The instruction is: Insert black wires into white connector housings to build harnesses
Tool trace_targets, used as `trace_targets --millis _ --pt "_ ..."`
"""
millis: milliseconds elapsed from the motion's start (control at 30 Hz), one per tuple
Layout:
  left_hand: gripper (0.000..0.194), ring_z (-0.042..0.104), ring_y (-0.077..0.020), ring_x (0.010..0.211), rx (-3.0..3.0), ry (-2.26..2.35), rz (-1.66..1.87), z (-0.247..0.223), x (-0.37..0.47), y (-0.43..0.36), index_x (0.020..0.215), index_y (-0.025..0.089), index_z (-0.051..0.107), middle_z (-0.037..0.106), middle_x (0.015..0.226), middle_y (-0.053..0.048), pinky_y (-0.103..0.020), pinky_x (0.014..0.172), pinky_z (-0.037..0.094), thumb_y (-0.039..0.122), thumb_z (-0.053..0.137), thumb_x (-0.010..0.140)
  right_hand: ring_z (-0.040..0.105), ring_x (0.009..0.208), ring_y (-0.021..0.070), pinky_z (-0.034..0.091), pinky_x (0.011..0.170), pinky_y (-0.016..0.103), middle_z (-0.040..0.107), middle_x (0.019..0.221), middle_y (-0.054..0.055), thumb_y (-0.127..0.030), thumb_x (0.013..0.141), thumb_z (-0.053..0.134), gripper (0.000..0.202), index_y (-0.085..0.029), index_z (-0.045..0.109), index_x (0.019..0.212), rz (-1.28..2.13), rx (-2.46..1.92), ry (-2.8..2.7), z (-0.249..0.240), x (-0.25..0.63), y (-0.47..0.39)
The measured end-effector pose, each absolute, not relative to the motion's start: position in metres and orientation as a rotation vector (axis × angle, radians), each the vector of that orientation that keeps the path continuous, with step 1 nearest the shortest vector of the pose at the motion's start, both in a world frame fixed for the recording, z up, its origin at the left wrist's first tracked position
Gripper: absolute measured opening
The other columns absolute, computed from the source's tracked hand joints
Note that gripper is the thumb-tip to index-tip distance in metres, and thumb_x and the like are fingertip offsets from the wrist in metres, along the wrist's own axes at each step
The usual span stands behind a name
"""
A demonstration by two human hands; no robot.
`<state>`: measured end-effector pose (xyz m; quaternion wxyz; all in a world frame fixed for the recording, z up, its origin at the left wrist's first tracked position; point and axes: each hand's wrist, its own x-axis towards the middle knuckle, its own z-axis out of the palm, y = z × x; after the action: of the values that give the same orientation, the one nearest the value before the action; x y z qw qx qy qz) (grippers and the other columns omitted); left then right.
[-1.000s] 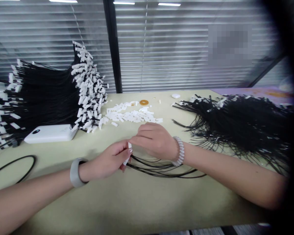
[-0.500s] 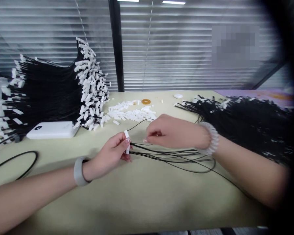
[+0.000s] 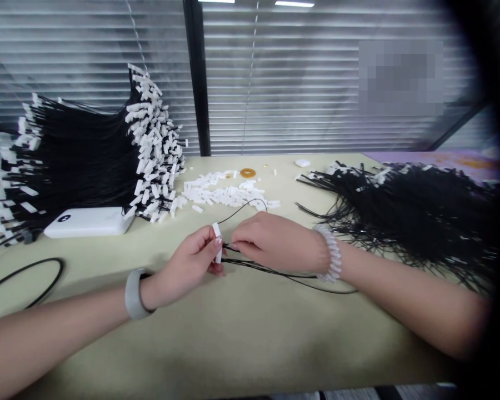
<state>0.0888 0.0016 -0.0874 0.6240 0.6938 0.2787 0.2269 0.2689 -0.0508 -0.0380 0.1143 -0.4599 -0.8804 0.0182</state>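
Observation:
Between its thumb and fingers, my left hand grips a white plastic connector held upright. Black wires run from the connector to the right, passing under my right hand. That hand is closed in a pinch close beside the connector, its fingertips at the wires just right of it. Whether a single wire lies in the pinch is hidden by the fingers. One thin wire loops up behind both hands.
Loose white connectors lie in a heap behind the hands, with a yellow tape ring near them. A big stack of connector-ended cables stands at the left behind a white device. More black wires are piled at the right.
My right hand has moved left and slightly down, up to the wires beside the connector. My left hand has stayed in place with the connector.

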Motion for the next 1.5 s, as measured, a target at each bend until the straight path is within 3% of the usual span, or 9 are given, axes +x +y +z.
trace_targets --millis 200,300,433,533,667,800,900,1033,1500 --pt "0.025 0.052 -0.0094 0.052 1.656 0.677 0.482 -0.085 0.089 -0.003 0.073 0.018 0.039 0.048 0.059 0.004 -0.023 0.051 0.046 0.037 0.039 0.089 0.048 0.055 0.0125 0.028 0.047 0.026 0.057 0.060 0.004 -0.019 0.075 0.052 0.019 -0.016 0.060 0.057 -0.394 -1.611 -2.479 -0.024 0.284 -0.047" --pt "0.025 0.051 -0.0093 0.052 1.678 0.706 0.477 -0.085 0.089 -0.003 0.074 0.018 0.039 0.049 0.062 0.003 -0.022 0.049 0.045 0.038 0.038 0.089 0.049 0.049 0.0113 0.038 0.052 0.027 0.058 0.053 0.000 -0.021 0.076 0.054 0.015 -0.020 0.068 0.072 -0.440 -1.670 -2.183 -0.004 0.316 -0.042" --pt "0.025 0.052 -0.0098 0.052 1.718 0.723 0.460 -0.087 0.089 -0.004 0.073 0.019 0.037 0.049 0.063 0.004 -0.023 0.049 0.045 0.037 0.036 0.090 0.060 0.071 0.0152 0.048 0.070 0.035 0.066 0.084 0.004 -0.020 0.076 0.058 0.017 -0.018 0.067 0.090 -0.291 -1.475 -1.627 0.019 0.359 -0.038" --pt "0.023 0.052 -0.0102 0.053 1.829 0.741 0.467 -0.086 0.088 -0.008 0.074 0.019 0.036 0.047 0.062 0.004 -0.022 0.048 0.043 0.036 0.034 0.090 0.060 0.081 0.0161 0.050 0.072 0.035 0.058 0.109 0.009 -0.021 0.079 0.058 0.028 -0.017 0.060 0.106 0.031 -1.215 -1.428 0.027 0.373 -0.038" --pt "0.019 0.050 -0.0112 0.057 2.255 0.727 0.505 -0.079 0.084 -0.015 0.074 0.019 0.038 0.049 0.065 0.002 -0.023 0.051 0.040 0.027 0.033 0.090 0.054 0.062 0.0094 0.046 0.056 0.027 0.059 0.086 0.006 -0.018 0.083 0.055 0.026 -0.018 0.057 0.109 0.249 -0.918 -1.334 0.035 0.366 -0.045" --pt "0.015 0.051 -0.0144 0.069 2.750 0.582 0.480 -0.073 0.080 -0.017 0.080 0.017 0.044 0.053 0.079 -0.003 -0.028 0.063 0.041 0.023 0.034 0.090 0.052 0.054 0.0078 0.036 0.041 0.019 0.056 0.068 -0.003 -0.011 0.082 0.055 0.053 -0.026 0.035 0.129 0.360 -0.939 -1.459 0.039 0.338 -0.063" --pt "0.020 0.052 -0.0150 0.071 2.939 0.517 0.468 -0.074 0.079 -0.017 0.084 0.016 0.048 0.054 0.082 -0.004 -0.027 0.064 0.043 0.024 0.031 0.091 0.045 0.040 0.0056 0.034 0.034 0.017 0.058 0.065 -0.004 -0.019 0.085 0.052 0.036 -0.026 0.041 0.118 0.361 -1.078 -1.570 0.035 0.311 -0.082" --pt "0.023 0.054 -0.0151 0.068 3.039 0.510 0.522 -0.077 0.079 -0.016 0.083 0.016 0.051 0.057 0.080 -0.004 -0.027 0.060 0.043 0.026 0.032 0.091 0.055 0.056 0.0069 0.046 0.046 0.017 0.060 0.069 -0.002 -0.020 0.084 0.053 0.002 -0.021 0.055 0.084 0.342 -1.209 -1.911 0.011 0.287 -0.106" --pt "0.025 0.053 -0.0140 0.067 3.069 0.465 0.552 -0.079 0.082 -0.017 0.082 0.016 0.051 0.056 0.077 -0.003 -0.025 0.058 0.042 0.025 0.031 0.092 0.056 0.067 0.0098 0.046 0.059 0.021 0.061 0.074 0.001 -0.013 0.080 0.056 0.012 -0.019 0.062 0.089 0.166 -1.195 -1.960 -0.072 0.288 -0.107"
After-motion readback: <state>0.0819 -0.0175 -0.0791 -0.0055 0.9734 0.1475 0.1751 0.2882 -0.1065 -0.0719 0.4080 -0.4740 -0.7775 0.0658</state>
